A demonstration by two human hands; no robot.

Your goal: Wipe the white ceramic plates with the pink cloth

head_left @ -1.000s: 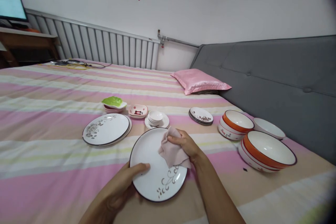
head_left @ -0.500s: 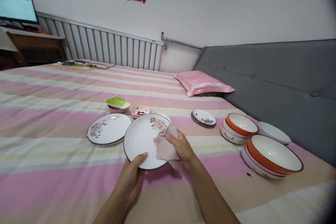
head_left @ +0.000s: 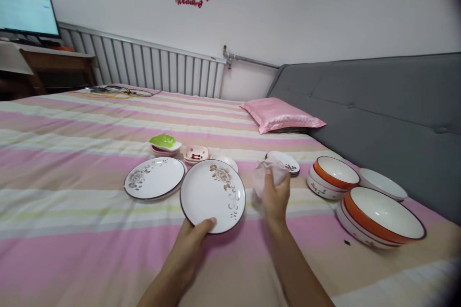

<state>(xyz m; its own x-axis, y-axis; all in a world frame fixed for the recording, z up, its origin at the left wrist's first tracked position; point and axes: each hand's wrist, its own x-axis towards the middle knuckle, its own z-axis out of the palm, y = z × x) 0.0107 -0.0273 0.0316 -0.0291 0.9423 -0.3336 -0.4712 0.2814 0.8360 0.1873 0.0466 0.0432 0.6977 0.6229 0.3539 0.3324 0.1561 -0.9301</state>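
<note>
My left hand [head_left: 192, 244] grips the near rim of a white plate [head_left: 212, 195] with a dark edge and a brown flower print, held tilted above the striped bed. My right hand [head_left: 275, 195] is closed on a crumpled pale pink cloth [head_left: 265, 174], lifted off to the right of the plate. A matching flower plate [head_left: 154, 178] lies flat on the bed just left of the held one.
Behind the plates sit a green dish [head_left: 163, 142], a small pink dish [head_left: 196, 154] and a stack of saucers [head_left: 286, 160]. Orange-and-white bowls [head_left: 333, 172] [head_left: 382, 211] stand at the right by the grey headboard [head_left: 378, 105]. A pink pillow [head_left: 283, 113] lies further back.
The plate has been turned so the flower print now faces away. My right hand has lifted the cloth off the plate and moved it to the right.
</note>
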